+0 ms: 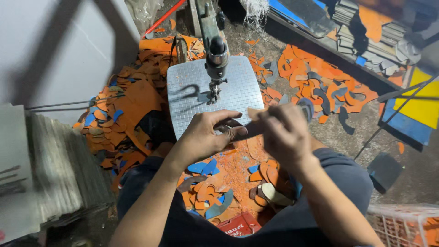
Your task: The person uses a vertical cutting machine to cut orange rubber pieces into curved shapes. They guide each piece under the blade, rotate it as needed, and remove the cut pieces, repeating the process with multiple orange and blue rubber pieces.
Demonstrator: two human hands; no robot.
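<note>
Here, flat curved sole blank [256, 126] between fingers [238, 132]

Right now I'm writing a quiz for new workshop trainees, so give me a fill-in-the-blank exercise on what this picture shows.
1. Both hands, the left hand and the right hand, hold one flat ____ piece between them.
2. The saw table under the blade has a ____ pattern on its top.
3. Most of the scraps lying on the floor are ____ in colour.
4. The yellow sheet lies to the person's ____.

Missing words: dark; grid; orange; right
</note>
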